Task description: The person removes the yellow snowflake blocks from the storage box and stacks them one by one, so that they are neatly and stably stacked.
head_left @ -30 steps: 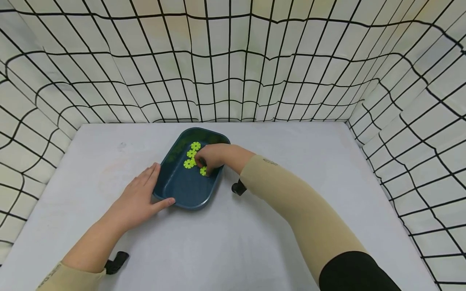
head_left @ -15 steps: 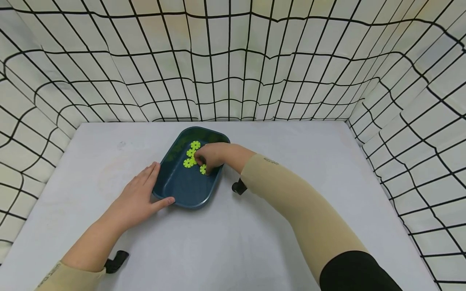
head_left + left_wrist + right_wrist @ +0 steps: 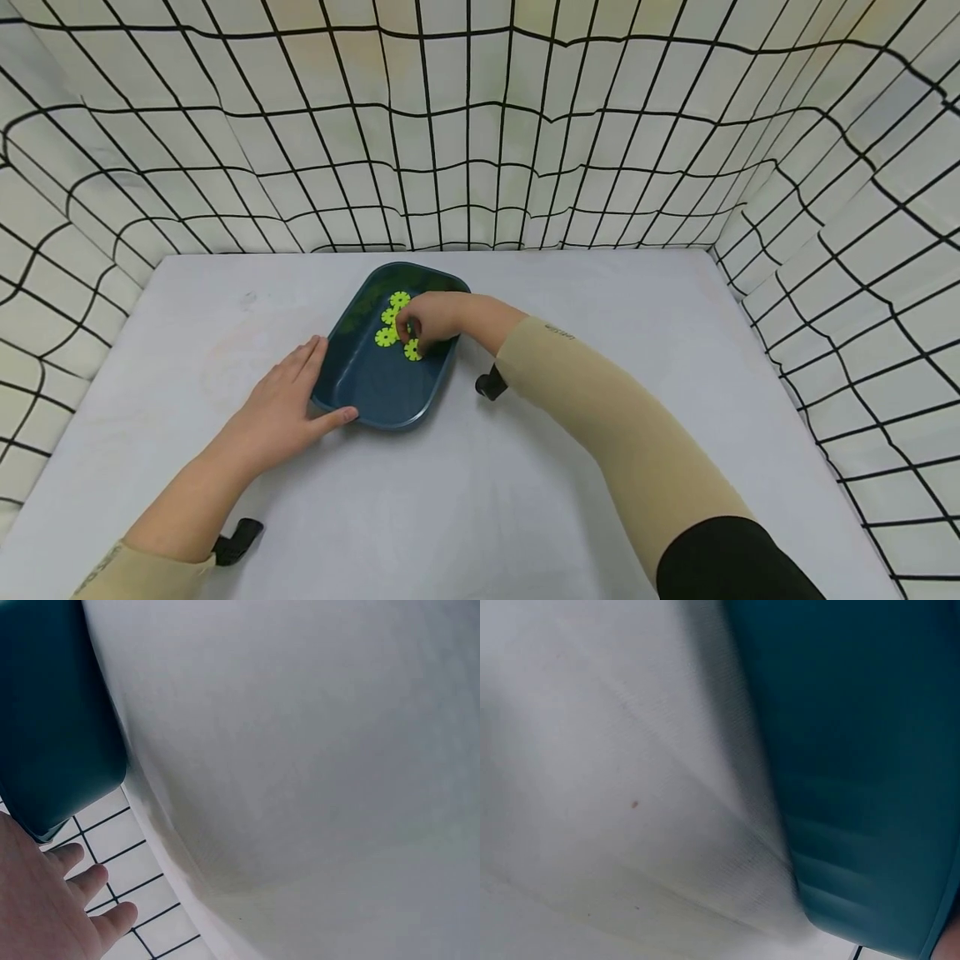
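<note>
Several yellow-green notched building discs (image 3: 386, 337) lie in a dark blue-green plastic tub (image 3: 382, 392), grouped near its middle. My right hand (image 3: 437, 317) reaches over the tub's right rim, with bent fingers and thumb down at the discs. It pinches a disc (image 3: 412, 350) at the thumb side; the fingers hide part of the group. My left hand (image 3: 281, 408) lies along the tub's near-left side, fingers extended against the rim and thumb at the near corner. In the left wrist view, straight fingers (image 3: 90, 883) show beside the tub's outer wall (image 3: 60, 712).
The tub stands on a white-covered table (image 3: 600, 467). Black netting (image 3: 465, 142) over white sheets surrounds the back and sides. Black wrist-camera mounts (image 3: 238, 542) stick out at both wrists. In the right wrist view the tub's wall (image 3: 855, 787) fills the right side.
My right hand has shifted slightly left inside the tub, and the disc by its thumb has moved left with it, now more exposed. The left hand stays at the rim.
</note>
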A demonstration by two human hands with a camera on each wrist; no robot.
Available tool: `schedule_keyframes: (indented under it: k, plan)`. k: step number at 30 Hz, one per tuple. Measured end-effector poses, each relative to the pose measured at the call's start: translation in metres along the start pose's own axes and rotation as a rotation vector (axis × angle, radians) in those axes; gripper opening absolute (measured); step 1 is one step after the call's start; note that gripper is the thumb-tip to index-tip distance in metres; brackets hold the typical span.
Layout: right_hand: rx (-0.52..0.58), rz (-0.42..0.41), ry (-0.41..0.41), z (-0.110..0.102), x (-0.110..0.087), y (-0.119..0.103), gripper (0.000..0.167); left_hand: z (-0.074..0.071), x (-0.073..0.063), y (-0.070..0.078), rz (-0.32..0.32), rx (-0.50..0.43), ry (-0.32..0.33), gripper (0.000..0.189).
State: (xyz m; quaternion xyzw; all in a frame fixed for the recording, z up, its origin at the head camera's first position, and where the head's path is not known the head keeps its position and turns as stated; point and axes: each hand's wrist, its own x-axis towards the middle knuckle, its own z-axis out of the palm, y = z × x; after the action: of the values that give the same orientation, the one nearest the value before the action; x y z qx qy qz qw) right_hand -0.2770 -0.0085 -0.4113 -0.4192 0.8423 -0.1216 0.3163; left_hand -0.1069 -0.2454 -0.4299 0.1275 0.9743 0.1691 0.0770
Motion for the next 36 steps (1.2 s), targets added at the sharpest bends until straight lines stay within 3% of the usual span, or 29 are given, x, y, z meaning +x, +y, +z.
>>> schedule_keyframes:
  k: [9, 19, 36]
  plan:
    - [0.104, -0.005, 0.009, -0.008, -0.003, 0.003, 0.016, 0.000, 0.001, 0.001, 0.002, -0.001, -0.006, 0.119]
    - [0.188, -0.059, 0.078, -0.021, -0.012, 0.007, 0.020, -0.001, 0.000, 0.001, -0.002, 0.005, -0.013, 0.119]
    - [0.298, -0.075, 0.195, -0.043, -0.054, 0.023, 0.024, -0.002, -0.001, 0.001, -0.001, 0.020, -0.002, 0.117]
